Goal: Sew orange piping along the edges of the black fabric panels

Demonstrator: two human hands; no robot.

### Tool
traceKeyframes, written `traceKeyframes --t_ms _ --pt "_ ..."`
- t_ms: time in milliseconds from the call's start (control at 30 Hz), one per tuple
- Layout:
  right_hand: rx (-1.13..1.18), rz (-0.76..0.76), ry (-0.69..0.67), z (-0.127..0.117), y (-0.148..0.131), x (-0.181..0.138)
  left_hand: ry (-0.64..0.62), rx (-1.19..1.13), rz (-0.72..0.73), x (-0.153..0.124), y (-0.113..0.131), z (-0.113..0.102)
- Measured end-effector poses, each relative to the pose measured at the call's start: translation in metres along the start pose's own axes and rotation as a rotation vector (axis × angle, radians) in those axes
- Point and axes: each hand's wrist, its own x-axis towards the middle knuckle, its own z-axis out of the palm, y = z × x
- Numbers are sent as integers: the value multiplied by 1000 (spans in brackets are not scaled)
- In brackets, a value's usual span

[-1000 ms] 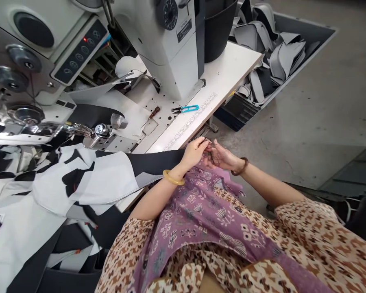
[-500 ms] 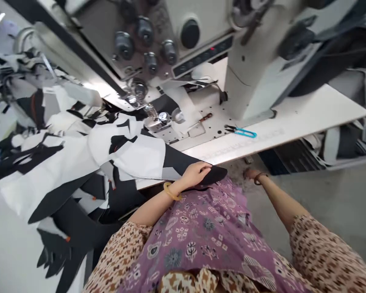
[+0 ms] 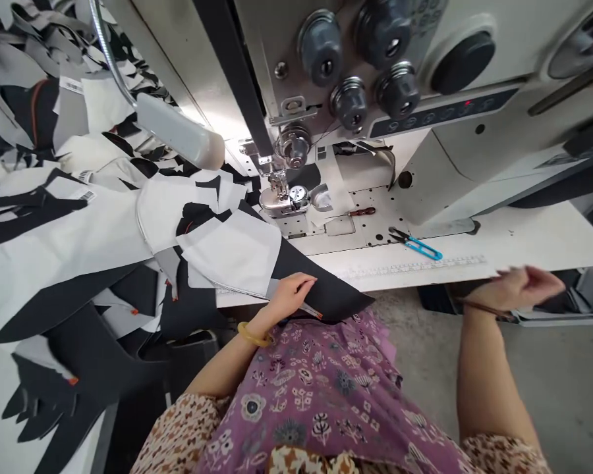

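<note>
My left hand (image 3: 291,295), with a yellow bangle at its wrist, is closed on the lower edge of a black fabric piece (image 3: 321,276) at the table's front. Light grey and white fabric panels (image 3: 240,247) lie joined or overlapped beside it. A thin strip with an orange tip (image 3: 319,315) pokes out by my fingers. My right hand (image 3: 516,288), a dark band round its wrist, is in the air over the right front edge of the table. Motion smears its fingers; I see nothing in it. Nearest to it are blue-handled thread snips (image 3: 418,247).
The sewing machine (image 3: 346,105) stands ahead, its presser foot (image 3: 278,184) near the fabric. A brown-handled screwdriver-like tool (image 3: 360,212) lies on the machine bed. A lamp (image 3: 178,131) hangs at left above piled fabric pieces (image 3: 79,230). A ruler strip (image 3: 410,266) runs along the table.
My right hand has risen from low beside my lap to the table's right edge. The view has moved closer to the machine. My left hand stays on the black fabric.
</note>
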Motion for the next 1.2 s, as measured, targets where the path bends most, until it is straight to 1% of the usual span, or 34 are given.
traceKeyframes --t_ms 33,67,100,167,200,233,300,367,433,533,667,767,833,900,933,1000,1067,1133,1200 --pt "2 -38 75 4 -15 5 -2 3 25 3 2 0" --pt "14 -114 98 12 -33 13 -2 6 56 5 4 0" --pt "13 -254 14 23 -53 22 -1 12 88 8 6 -1" --pt "-39 -477 -123 51 -92 42 7 28 142 10 8 -4" --pt "-155 -563 -174 64 -108 51 13 36 157 9 8 -7" --pt "-256 -612 -210 75 -122 60 22 43 163 8 7 -10" --pt "-419 -671 -263 87 -136 72 43 47 147 5 1 -16" --pt "-474 -702 -305 88 -138 79 67 35 116 3 -5 -20" --pt "-498 -732 -350 82 -132 82 74 31 104 2 -10 -23" --pt "-540 -715 -385 73 -119 80 62 34 130 4 -13 -24" --pt "-578 -591 -366 75 -112 70 81 -12 127 6 -13 -23" --pt "-587 -474 -351 83 -116 65 68 -33 115 2 -14 -19" --pt "-584 -419 -361 84 -122 67 53 -46 109 -2 -15 -17" --pt "-586 -352 -367 76 -130 72 49 -51 101 -6 -17 -18" --pt "-594 -306 -360 68 -135 76 51 -53 94 -7 -17 -19" --pt "-573 -204 -334 44 -149 80 66 -56 78 -8 -18 -22" --pt "-483 -158 -315 16 -170 78 87 -56 71 -6 -17 -25" --pt "-392 -251 -314 -9 -196 69 105 -48 95 -2 -14 -27" --pt "-383 -424 -333 -25 -222 57 115 -28 149 3 -10 -28"
